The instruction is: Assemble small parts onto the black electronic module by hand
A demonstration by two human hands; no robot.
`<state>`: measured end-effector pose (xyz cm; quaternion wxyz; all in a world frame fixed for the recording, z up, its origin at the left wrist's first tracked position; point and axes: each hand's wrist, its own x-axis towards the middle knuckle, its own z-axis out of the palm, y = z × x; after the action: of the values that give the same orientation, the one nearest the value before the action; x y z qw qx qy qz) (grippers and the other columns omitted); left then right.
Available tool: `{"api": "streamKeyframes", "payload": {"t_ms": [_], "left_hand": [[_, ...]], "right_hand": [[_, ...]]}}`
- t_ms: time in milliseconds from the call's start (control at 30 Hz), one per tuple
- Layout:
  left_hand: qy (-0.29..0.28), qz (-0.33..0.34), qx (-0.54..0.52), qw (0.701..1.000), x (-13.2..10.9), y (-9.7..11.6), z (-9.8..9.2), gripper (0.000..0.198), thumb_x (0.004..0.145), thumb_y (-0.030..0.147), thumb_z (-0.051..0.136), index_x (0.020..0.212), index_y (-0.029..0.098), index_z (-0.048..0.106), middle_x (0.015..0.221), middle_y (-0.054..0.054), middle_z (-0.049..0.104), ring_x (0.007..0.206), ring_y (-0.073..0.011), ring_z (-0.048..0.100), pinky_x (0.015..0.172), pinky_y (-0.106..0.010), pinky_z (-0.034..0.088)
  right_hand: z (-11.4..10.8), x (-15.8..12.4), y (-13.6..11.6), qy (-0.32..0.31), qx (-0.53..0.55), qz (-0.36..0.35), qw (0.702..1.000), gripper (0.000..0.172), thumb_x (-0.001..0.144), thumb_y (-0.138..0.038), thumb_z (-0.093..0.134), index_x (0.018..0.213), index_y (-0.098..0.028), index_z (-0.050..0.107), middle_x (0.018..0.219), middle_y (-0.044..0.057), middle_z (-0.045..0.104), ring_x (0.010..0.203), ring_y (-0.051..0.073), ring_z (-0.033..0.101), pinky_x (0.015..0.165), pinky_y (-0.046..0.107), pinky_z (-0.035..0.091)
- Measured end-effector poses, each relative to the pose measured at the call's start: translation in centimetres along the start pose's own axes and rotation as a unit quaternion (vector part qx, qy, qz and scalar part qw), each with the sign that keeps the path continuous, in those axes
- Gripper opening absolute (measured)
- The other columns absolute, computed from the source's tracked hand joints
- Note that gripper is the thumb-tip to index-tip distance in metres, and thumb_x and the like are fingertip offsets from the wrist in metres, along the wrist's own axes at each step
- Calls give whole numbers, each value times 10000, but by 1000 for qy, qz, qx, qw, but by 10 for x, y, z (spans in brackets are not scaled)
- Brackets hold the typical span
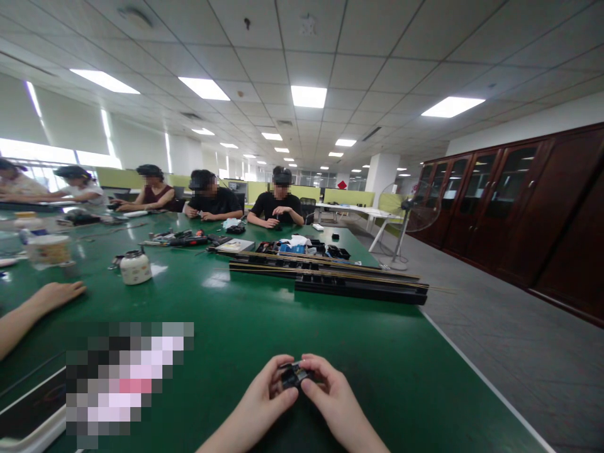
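A small dark part (295, 375) with a lighter bit at its top is held between both hands, low in the middle of the head view, over the green table. From the left, my left hand (270, 393) grips it with thumb and fingers. My right hand (330, 387) closes on it from the right, its thumb on the near side. The fingers cover much of the part, so its exact shape is hidden.
Long black rails (361, 290) with thin rods lie across the green table (226, 327). A white jar (135, 267) stands left. Another person's hand (59, 294) rests at the left. Several people sit beyond. A white-edged tray (35, 434) is at the lower left.
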<state>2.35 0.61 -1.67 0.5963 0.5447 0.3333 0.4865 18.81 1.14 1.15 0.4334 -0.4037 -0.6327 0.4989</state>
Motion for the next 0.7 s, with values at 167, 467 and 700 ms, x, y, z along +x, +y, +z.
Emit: {"api": "streamKeyframes", "payload": {"t_ms": [167,467,700], "left_hand": [[3,-4,-5,1000,-1,7,4,397,672,323,671,1002,212,480,1034,-83,614,1031,-244,549,903,-384,390],[10,-10,9,1000,-2,13,6,376,664,313,674,976,209,492,991,-72,622,987,-224,560,870,-356,399],[26,-30,17,999,-3,16,9,350,662,289,669,954,204,495,971,-56,610,929,-206,564,807,-331,410]], "right_hand": [[0,0,1,-4,-8,2,1000,275,706,-374,613,910,-190,633,1144,90,554,1035,233,542,853,324,430],[0,2,3,0,-18,9,1000,286,684,-411,625,883,-207,652,1158,81,550,1067,249,520,838,327,436],[-5,6,11,81,23,-13,996,342,640,-455,655,874,-206,663,1136,92,586,950,247,586,824,359,457]]}}
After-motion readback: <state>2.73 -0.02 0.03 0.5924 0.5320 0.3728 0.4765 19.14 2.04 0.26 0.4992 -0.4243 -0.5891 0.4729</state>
